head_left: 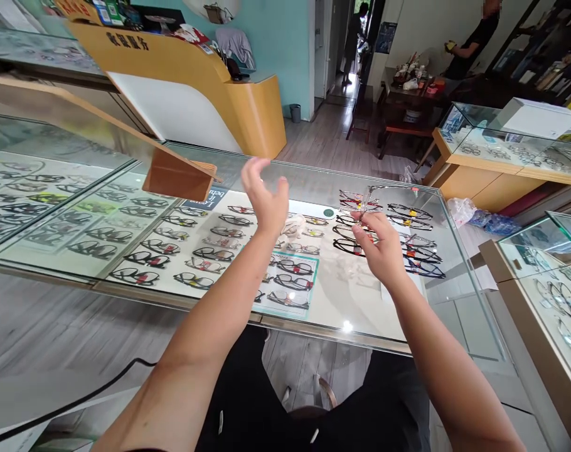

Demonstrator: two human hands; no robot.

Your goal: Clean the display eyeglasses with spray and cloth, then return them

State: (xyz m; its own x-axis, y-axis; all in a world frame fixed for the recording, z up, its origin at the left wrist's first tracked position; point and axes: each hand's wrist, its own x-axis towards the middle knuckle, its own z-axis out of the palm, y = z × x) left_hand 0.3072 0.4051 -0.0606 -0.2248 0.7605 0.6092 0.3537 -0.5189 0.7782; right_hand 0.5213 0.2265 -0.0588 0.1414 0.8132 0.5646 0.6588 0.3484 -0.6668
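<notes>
My right hand (pixel 383 248) pinches a thin-framed pair of eyeglasses (pixel 368 197) between thumb and fingers, above the right part of the glass display counter (pixel 314 336). My left hand (pixel 265 196) is raised over the middle of the counter, its thumb and fingers apart and nothing in them. Between the two hands lies a crumpled pale cloth (pixel 293 227). Rows of dark-framed glasses (pixel 408 211), several with coloured stickers, lie around and beyond my right hand. More glasses (pixel 213 253) lie in rows to the left of my left forearm.
A brown tray-like piece (pixel 179 176) stands on the counter at left. Behind are a yellow reception desk (pixel 257 113) and a small bin (pixel 295 113). Further display cases (pixel 516 251) stand at right. A person (pixel 474 47) stands by a cluttered table (pixel 415 94); another figure (pixel 355 41) is in the doorway.
</notes>
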